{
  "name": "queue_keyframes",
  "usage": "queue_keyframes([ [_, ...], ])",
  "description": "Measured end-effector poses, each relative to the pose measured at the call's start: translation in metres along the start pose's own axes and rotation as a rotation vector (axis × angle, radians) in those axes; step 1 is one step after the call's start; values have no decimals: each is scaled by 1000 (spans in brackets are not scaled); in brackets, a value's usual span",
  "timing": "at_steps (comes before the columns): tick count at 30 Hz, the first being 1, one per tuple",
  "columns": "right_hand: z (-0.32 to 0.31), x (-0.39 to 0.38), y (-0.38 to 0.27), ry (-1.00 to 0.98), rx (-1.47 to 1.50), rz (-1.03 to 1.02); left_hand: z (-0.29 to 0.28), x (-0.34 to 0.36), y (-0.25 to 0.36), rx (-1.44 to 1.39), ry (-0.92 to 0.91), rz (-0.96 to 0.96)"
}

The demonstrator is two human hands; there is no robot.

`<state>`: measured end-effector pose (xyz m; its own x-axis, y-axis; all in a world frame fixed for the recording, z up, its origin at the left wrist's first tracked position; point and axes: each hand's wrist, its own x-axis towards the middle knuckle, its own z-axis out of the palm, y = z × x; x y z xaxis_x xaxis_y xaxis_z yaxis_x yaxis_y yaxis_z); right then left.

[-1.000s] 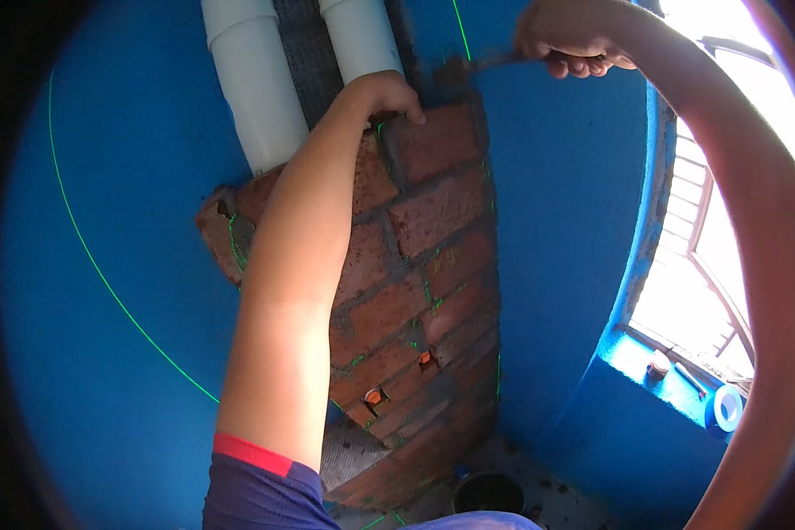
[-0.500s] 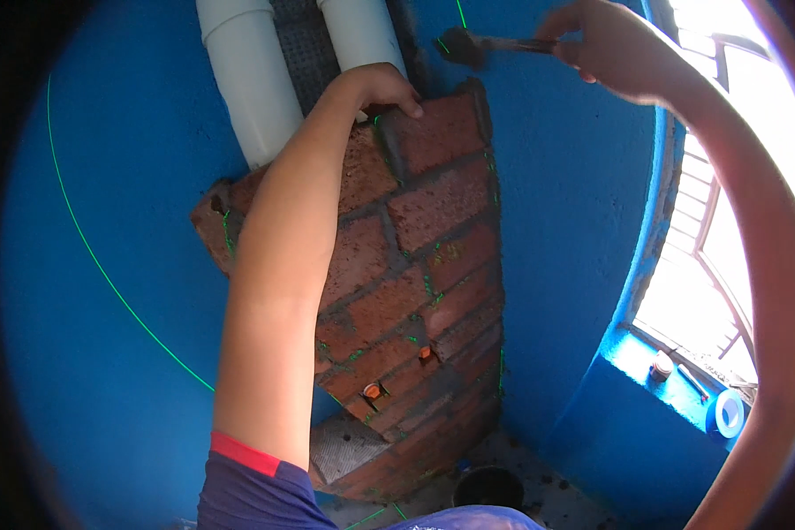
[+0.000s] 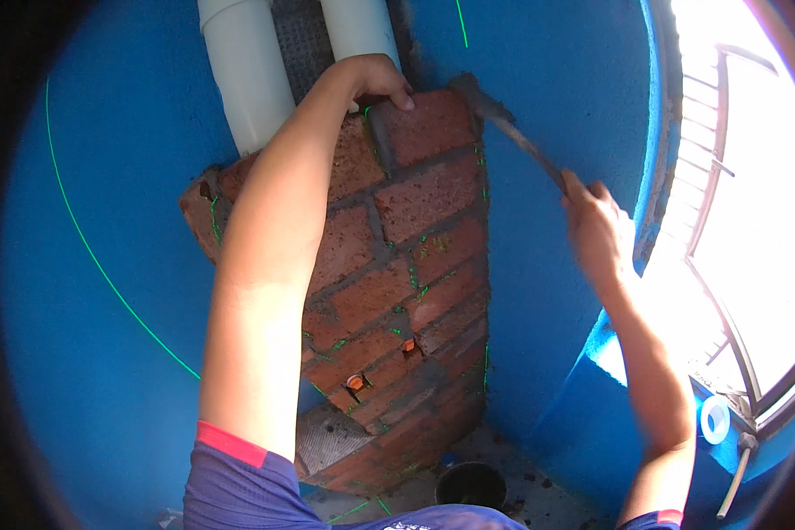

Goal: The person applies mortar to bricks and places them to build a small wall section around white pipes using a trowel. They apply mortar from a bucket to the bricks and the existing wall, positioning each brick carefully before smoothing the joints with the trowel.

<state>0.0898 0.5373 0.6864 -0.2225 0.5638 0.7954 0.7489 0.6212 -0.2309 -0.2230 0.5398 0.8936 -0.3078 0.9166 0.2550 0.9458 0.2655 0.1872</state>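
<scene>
In front of me rises a red brick wall (image 3: 428, 199) with grey mortar joints. My left hand (image 3: 382, 78) grips the upper edge of the top brick (image 3: 437, 124), thumb on its front face and fingers behind, out of sight. My right hand (image 3: 599, 225) is closed round the handle of a trowel (image 3: 523, 143). The trowel's blade, with grey mortar (image 3: 470, 86) on it, is at that brick's upper right end, by the blue wall (image 3: 556, 88).
Two white pipes (image 3: 249, 75) stand behind the bricks. A dark bucket (image 3: 471, 486) sits on the floor below. At the right, a tape roll (image 3: 714, 420) lies by the bright window (image 3: 760, 221). Green laser lines cross the blue walls. Orange pieces (image 3: 355, 382) show in gaps between bricks.
My right hand has come down and closer, bringing the trowel from above the wall's right side to the top brick's end. My left hand keeps its grip. The view has shifted slightly.
</scene>
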Motion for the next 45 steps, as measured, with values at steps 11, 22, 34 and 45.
queue_keyframes([
  [11,41,-83,1,-146,67,125,-4,-10,6,54,-50,91],
  [22,50,-187,31,-446,1345,690,-6,-10,19,118,-70,15],
  [34,62,-192,-6,-534,2196,766,19,-194,48,82,528,554],
  [45,128,-173,-51,-446,2001,709,260,-446,-102,-353,-461,-178],
])
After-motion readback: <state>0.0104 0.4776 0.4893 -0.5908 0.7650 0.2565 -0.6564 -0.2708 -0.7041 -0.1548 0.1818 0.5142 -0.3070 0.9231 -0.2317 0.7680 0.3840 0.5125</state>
